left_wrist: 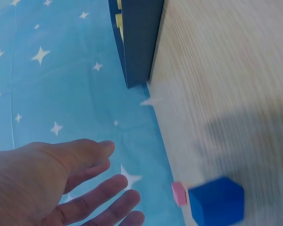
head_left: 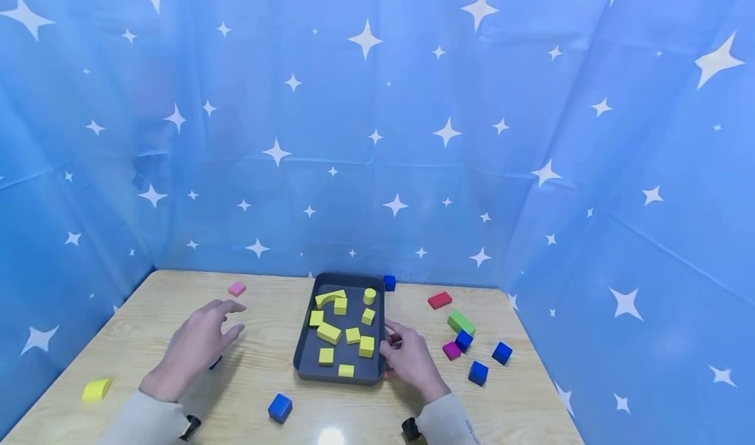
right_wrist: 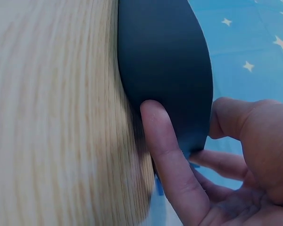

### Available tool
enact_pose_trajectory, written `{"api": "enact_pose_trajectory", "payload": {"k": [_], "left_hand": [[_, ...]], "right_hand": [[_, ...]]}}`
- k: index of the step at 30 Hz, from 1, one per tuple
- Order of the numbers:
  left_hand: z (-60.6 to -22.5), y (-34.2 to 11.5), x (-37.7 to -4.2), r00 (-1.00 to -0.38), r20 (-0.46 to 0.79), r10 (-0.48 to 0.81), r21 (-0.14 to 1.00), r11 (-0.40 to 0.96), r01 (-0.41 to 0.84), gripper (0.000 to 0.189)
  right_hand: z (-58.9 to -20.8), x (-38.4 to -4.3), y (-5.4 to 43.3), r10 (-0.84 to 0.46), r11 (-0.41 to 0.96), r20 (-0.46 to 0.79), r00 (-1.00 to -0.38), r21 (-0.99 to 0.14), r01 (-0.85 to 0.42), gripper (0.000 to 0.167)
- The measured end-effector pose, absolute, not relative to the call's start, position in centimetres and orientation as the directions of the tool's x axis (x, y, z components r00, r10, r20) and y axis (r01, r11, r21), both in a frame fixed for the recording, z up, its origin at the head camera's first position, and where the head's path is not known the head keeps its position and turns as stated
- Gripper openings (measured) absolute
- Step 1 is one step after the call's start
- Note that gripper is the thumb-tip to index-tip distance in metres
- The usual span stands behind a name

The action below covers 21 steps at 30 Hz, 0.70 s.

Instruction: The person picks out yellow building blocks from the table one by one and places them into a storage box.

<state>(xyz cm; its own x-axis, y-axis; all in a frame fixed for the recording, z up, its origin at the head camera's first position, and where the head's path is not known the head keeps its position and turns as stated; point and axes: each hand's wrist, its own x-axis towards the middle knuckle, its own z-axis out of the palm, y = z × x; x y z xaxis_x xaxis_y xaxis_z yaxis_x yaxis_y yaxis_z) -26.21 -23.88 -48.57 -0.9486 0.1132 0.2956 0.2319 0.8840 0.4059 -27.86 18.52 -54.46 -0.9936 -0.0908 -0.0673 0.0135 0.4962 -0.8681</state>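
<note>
In the head view, my right hand holds the right side of a dark grey tray containing several yellow blocks. The right wrist view shows the thumb at the tray's rim and another finger against its outer wall. To the tray's left, my left hand hovers over the table with its fingers loosely extended and nothing in them. A blue block is mostly hidden beneath that hand. Beyond its fingertips lies a pink block.
Several blue blocks lie on the right, near a green block, a magenta block and a red block. Another blue cube sits in front. A yellow block is far left. Starry blue curtains surround the table.
</note>
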Motion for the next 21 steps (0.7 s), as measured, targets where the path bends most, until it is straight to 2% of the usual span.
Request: {"api": "enact_pose_trajectory", "payload": {"k": [5, 12, 21], "left_hand": [[-48.3, -26.0, -25.1, -0.962, 0.262, 0.072, 0.412, 0.893, 0.179, 0.040], [-48.7, -29.6, -23.6, -0.988, 0.151, -0.019, 0.429, 0.902, 0.048, 0.044], [-49.8, -33.1, -21.9, -0.991, 0.088, -0.103, 0.422, 0.905, -0.057, 0.048]], "right_hand": [[-54.4, -28.0, 18.6, -0.090, 0.508, -0.054, -0.995, -0.861, 0.001, 0.065], [-54.5, -27.8, 18.7, -0.093, 0.504, -0.066, -0.993, -0.864, 0.010, 0.065], [-54.6, -27.8, 18.5, -0.070, 0.499, -0.080, -0.994, -0.866, 0.035, 0.064]]}}
